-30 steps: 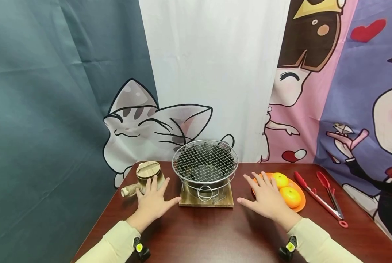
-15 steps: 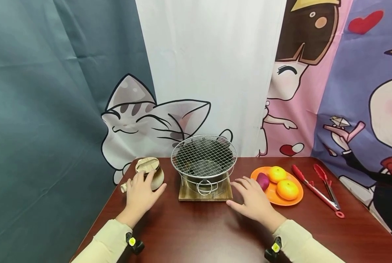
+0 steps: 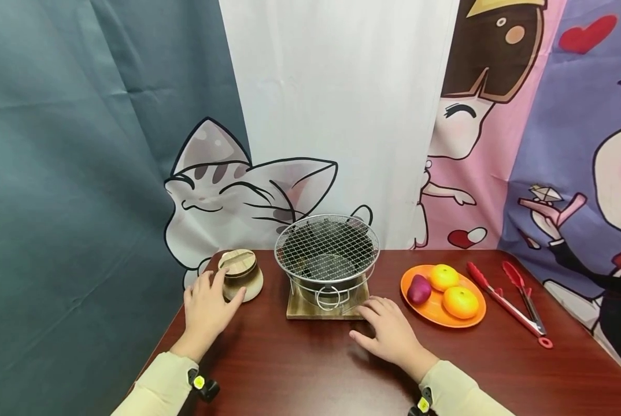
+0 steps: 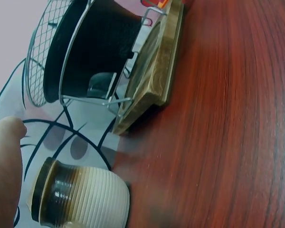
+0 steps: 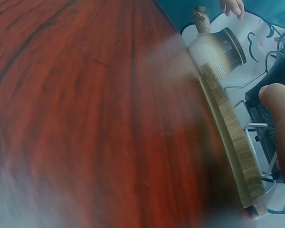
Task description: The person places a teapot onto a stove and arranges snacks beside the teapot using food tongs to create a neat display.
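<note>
My left hand (image 3: pixel 206 309) is held at the left, fingers loosely bent and holding nothing. It overlaps the handle side of a cream and brown ceramic pot (image 3: pixel 252 284) with a wooden lid (image 3: pixel 237 263). In the left wrist view the thumb (image 4: pixel 7 156) shows beside this ribbed pot (image 4: pixel 97 197). My right hand (image 3: pixel 391 332), with relaxed fingers and nothing in them, is by the front right corner of a wooden base board (image 3: pixel 302 311). On that board stands a round black tabletop grill (image 3: pixel 310 283) in a wire frame, topped by a wire mesh rack (image 3: pixel 327 245).
An orange plate (image 3: pixel 435 316) at the right holds two oranges (image 3: pixel 460 302) and a purple rounded item (image 3: pixel 419 289). Red-handled tongs (image 3: pixel 518 306) lie spread open beyond it. The dark red table (image 3: pixel 310 370) ends at a printed curtain (image 3: pixel 342 115) behind.
My left hand has shifted left, toward the pot's handle side. My right hand has moved left and lower, away from the plate, uncovering the purple item. Both hands' spread fingers have relaxed.
</note>
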A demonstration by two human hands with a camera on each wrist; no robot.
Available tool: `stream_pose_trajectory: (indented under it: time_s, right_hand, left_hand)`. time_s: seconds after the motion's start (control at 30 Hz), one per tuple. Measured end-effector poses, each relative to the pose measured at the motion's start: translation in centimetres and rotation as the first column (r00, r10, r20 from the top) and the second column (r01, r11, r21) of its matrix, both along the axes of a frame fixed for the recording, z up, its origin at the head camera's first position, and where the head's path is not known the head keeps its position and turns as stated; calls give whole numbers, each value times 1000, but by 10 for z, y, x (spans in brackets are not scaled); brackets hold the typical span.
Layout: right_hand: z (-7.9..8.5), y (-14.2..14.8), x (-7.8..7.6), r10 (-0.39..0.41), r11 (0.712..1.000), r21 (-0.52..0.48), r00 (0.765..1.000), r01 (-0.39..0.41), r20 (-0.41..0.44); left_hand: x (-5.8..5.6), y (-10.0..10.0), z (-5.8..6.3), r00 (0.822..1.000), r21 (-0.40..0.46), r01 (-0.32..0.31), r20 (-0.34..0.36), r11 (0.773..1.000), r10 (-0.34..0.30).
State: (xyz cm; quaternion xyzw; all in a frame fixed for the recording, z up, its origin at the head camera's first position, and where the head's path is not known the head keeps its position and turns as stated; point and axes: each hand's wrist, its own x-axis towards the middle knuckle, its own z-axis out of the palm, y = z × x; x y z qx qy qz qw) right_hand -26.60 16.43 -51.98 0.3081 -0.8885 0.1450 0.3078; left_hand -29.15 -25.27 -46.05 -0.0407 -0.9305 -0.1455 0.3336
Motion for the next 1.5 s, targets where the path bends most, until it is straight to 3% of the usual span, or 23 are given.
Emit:
stream_pose_trajectory:
  time_s: [0.53,0.73,0.93,1.17,1.5]
  right_hand:
    - [-13,-15,-3,-26,1000,-11,996,26,80]
    - [-13,-12,-8,-19,1000,8,997,19,72]
    - [-15,-11,-10,-31,999,40,995,27,99]
    - [-21,-13,-10,-46,995,90,992,36,117]
    - [-21,-11,-10,-49,993,115,991,35,126]
  left_hand:
    - [-3,-11,-1,992,63,-68,109,996,61]
    - [-6,-12,-3,987,65,-88,144,994,78]
    - [-8,-14,-6,983,21,-100,156,995,95]
    - [-13,-14,-9,964,-52,-105,239,993,114]
    - [-26,-18,-8,953,-114,-80,282,990,109]
